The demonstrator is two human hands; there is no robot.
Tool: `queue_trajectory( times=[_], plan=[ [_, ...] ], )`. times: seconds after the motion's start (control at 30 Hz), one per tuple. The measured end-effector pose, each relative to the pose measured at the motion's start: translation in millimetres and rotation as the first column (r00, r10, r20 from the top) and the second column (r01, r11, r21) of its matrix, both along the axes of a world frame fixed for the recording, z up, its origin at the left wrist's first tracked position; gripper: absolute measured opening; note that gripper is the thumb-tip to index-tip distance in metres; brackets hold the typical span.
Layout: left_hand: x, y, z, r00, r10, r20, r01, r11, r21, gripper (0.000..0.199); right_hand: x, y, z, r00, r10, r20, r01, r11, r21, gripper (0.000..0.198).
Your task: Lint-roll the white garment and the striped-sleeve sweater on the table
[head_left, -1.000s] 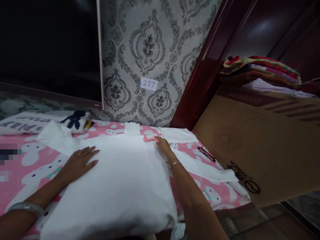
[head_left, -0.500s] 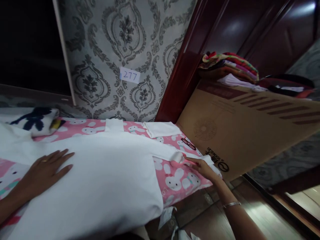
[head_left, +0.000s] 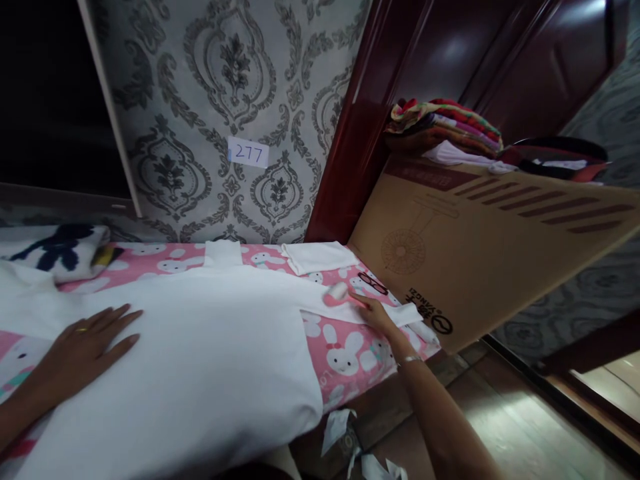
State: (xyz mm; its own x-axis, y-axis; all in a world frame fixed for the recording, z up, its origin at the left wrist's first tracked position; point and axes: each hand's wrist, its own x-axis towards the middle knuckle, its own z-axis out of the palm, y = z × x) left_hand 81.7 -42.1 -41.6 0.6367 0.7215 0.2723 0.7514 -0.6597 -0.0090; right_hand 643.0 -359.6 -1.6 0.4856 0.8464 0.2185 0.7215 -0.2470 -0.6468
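Observation:
A white long-sleeved, high-necked top [head_left: 210, 347] lies spread out on a pink bunny-print cloth [head_left: 345, 393]. My left hand [head_left: 95, 340] rests flat on the top's left side, fingers apart, with a ring on one finger. On the sleeve at the right, my right hand [head_left: 373, 312] grips a lint roller [head_left: 336, 293] by its handle, which the fingers mostly cover. The white roll of the lint roller touches the upper part of that sleeve. Beyond it lie a folded white cloth [head_left: 320, 257] and a pair of dark-rimmed glasses [head_left: 373, 283].
A large cardboard box [head_left: 450, 247] stands at the right, with folded clothes [head_left: 445, 127] on it. Crumpled white paper pieces [head_left: 338, 427] are below the near edge. A patterned folded cloth [head_left: 60, 250] lies at the left, under a dark screen [head_left: 55, 100].
My right hand has moved the lint roller up and left along the sleeve, toward the shoulder. My left hand stays on the top. The view has shifted slightly.

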Motion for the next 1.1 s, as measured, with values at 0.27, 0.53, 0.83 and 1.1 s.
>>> queue_trajectory(
  times=[0.27, 0.53, 0.83, 1.1],
  plan=[
    [9, -10, 4.5, 0.999, 0.033, -0.018, -0.033, 0.999, 0.003, 0.064, 41, -124, 21, 0.986, -0.147, 0.079, 0.155, 0.982, -0.109, 0.047],
    [9, -19, 8.7, 0.999, 0.036, 0.017, -0.034, 0.997, -0.067, 0.065, -112, 6, 10, 0.955, 0.283, 0.092, -0.282, 0.959, -0.026, 0.052],
    [5, -30, 8.6, 0.992, 0.038, 0.124, -0.025, 0.995, -0.100, 0.057, -201, 136, -2, 0.916, 0.402, 0.018, -0.402, 0.916, 0.014, 0.054],
    [4, -48, 4.3, 0.873, 0.065, 0.484, 0.023, 0.985, -0.174, 0.037, -122, 27, -34, 0.944, 0.322, -0.070, -0.320, 0.947, 0.041, 0.039]
  ],
)
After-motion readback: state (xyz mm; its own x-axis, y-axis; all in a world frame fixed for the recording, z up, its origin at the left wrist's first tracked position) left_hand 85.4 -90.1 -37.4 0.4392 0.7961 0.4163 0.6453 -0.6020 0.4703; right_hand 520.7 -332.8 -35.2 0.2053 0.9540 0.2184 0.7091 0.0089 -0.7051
